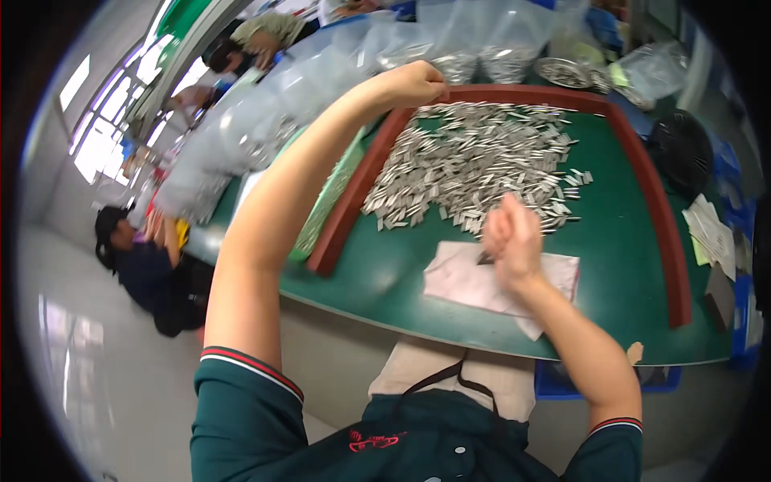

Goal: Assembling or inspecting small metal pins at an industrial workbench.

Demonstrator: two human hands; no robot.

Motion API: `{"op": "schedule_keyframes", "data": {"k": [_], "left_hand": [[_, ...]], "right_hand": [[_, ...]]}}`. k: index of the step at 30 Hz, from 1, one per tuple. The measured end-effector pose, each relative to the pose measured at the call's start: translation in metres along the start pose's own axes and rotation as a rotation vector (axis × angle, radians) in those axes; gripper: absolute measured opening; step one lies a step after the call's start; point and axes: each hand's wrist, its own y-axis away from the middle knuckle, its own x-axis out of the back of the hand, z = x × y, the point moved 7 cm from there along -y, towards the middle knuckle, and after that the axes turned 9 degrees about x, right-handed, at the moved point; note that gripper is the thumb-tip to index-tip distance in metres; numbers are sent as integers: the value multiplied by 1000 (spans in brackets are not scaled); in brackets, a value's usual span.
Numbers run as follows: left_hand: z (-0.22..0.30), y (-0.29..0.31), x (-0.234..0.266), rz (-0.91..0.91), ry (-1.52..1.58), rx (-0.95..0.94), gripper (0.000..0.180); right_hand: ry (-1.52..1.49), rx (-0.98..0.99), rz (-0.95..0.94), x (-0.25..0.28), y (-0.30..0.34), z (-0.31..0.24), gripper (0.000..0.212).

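Observation:
My left hand (418,83) is stretched far forward over the far left corner of a brown wooden frame (365,173). Its fingers are closed, and whatever may be in them is hidden. Many small flat grey metal pieces (474,157) lie heaped inside the frame on the green tabletop (385,269). Closer to me, my right hand (516,245) is curled and slightly blurred above a folded pale pink cloth (458,275). A small dark bit (485,258) shows by its fingers; what it is I cannot make out.
Clear plastic bags (506,48) of metal pieces line the far side and left. A light green perforated tray (333,189) stands against the frame's left side. On the right are a black round object (679,149), papers (711,229) and blue bins. A person (148,265) sits at left.

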Motion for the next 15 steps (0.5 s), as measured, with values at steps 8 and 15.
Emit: {"op": "schedule_keyframes", "data": {"k": [8, 15], "left_hand": [[-173, 179, 14, 69, -230, 371, 26], [-55, 196, 5, 771, -376, -82, 30]], "right_hand": [[20, 40, -147, -24, 7, 1, 42], [-68, 142, -111, -22, 1, -26, 42]]}}
